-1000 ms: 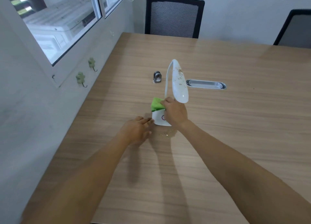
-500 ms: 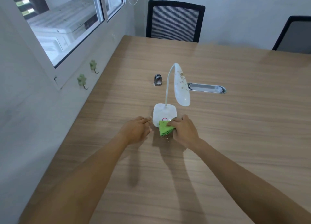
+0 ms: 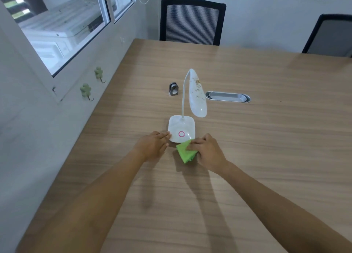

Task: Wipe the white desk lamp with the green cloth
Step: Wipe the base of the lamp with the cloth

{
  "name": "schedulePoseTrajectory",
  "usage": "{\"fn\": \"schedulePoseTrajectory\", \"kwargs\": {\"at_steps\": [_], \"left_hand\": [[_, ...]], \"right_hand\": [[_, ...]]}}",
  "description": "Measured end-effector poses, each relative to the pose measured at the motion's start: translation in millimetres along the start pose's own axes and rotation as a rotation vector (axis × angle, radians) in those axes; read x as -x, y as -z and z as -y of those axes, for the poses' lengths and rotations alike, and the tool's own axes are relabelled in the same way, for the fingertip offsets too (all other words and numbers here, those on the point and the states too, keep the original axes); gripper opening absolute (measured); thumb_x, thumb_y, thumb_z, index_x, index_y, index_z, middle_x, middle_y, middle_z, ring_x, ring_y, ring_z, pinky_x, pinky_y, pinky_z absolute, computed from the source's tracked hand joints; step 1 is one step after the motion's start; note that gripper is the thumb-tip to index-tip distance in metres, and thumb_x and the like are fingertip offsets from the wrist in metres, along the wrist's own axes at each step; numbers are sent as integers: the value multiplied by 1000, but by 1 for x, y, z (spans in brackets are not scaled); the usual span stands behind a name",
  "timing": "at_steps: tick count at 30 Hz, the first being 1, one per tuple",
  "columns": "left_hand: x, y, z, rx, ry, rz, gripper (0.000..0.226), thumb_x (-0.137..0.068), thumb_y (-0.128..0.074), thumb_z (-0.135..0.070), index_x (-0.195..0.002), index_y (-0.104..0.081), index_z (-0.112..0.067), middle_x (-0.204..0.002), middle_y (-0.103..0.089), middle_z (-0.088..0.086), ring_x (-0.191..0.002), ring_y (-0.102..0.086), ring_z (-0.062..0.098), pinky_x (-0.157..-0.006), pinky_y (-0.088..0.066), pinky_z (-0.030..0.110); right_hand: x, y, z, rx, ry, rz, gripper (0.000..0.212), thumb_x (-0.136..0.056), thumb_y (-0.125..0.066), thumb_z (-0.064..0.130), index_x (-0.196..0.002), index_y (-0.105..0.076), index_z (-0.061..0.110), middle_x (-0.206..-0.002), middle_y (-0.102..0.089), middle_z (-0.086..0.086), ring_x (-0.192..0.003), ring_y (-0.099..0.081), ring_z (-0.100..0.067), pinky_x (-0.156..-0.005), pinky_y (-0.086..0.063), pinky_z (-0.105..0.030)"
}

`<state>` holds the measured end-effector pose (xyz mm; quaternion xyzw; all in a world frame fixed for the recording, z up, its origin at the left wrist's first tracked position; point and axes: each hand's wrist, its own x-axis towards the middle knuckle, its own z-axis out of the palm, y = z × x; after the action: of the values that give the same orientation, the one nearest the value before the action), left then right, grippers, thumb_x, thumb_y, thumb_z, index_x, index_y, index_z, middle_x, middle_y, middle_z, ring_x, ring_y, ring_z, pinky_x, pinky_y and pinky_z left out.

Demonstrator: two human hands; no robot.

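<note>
The white desk lamp (image 3: 182, 128) stands on the wooden table (image 3: 247, 148), with a square base bearing a pink ring, a thin curved neck and a long head speckled with brown crumbs. My right hand (image 3: 208, 151) presses the folded green cloth (image 3: 185, 152) onto the table just off the base's near right corner. My left hand (image 3: 154, 145) lies flat on the table, its fingertips touching the base's near left edge.
A small grey metal object (image 3: 173, 89) sits behind the lamp, and a grey oval cable tray (image 3: 228, 97) is set into the table to its right. Two black mesh chairs (image 3: 192, 21) stand at the far edge. A wall with window and hooks runs along the left.
My right hand has dragged the green cloth from the back of the base, over it toward me, and off its near edge onto the table. My left hand has stayed by the base.
</note>
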<state>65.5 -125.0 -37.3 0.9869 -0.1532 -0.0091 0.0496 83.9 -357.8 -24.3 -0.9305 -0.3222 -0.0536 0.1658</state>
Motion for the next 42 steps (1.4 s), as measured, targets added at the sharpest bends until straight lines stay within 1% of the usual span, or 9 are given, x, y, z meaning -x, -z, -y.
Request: {"fn": "schedulePoseTrajectory", "kwargs": {"at_steps": [2,5,11,15,20,24,28,38,42], "left_hand": [[1,2,-1,-15,-31,8,68,-84,-15,-41,-130,-56,-12,-136,-58,5,-108,-63,25,-88,-53,31],[1,-4,4,-96,-69,-44,49,-82,-35,-32,-108,-71,-10,-110,-74,6,-77,-73,23,-63,-59,27],[1,-3,4,-117,-129,-58,48,-81,-37,-33,-106,-72,-12,-107,-75,3,-75,-73,20,-59,-58,24],[4,1,3,-47,-37,-29,66,-83,-20,-42,-128,-57,-11,-134,-60,6,-111,-63,23,-86,-55,32],[29,-12,18,3,180,58,91,-73,2,-55,-148,-24,-12,-156,-28,10,-141,-31,28,-115,-29,40],[54,-30,29,50,397,134,92,-70,8,-60,-150,-11,-20,-161,-10,2,-148,-10,22,-118,-16,45],[62,-39,26,95,472,133,82,-77,3,-60,-151,-5,-24,-162,-2,-1,-148,0,20,-119,-7,47],[63,-42,23,117,491,75,86,-73,5,-62,-150,-6,-27,-162,-2,-2,-148,1,17,-119,-4,46],[62,-39,23,123,492,101,79,-80,1,-62,-150,-4,-26,-162,-1,-2,-148,2,18,-119,-4,46]], "right_hand": [[-6,10,-8,-24,-46,-66,52,-64,-33,9,-94,-73,23,-100,-75,3,-73,-50,-32,-67,-50,-41],[-26,18,-14,-39,-218,-160,52,-66,-39,2,-101,-71,22,-106,-73,0,-82,-49,-34,-74,-50,-41],[-22,1,-2,-68,-251,37,53,-73,-47,-4,-114,-65,24,-120,-65,-1,-93,-46,-34,-85,-46,-40],[-1,-4,8,-8,-127,-36,46,-65,-49,1,-101,-71,21,-107,-72,-3,-79,-51,-35,-69,-49,-40],[-38,7,26,32,-137,-154,41,-64,-61,-4,-96,-72,19,-97,-73,-4,-81,-55,-38,-70,-52,-41],[-74,2,41,140,-190,56,35,-81,-52,7,-114,-61,16,-123,-59,-5,-108,-46,-37,-89,-40,-41],[-79,-9,51,207,-206,153,34,-82,-55,11,-116,-59,15,-124,-55,-7,-112,-42,-36,-89,-38,-41],[-41,-15,62,321,-46,-46,30,-46,-76,7,-71,-71,24,-69,-69,9,-64,-58,-27,-53,-46,-29],[-76,-2,52,192,-211,-16,31,-71,-65,6,-102,-66,13,-108,-67,-5,-93,-53,-37,-80,-45,-41]]}}
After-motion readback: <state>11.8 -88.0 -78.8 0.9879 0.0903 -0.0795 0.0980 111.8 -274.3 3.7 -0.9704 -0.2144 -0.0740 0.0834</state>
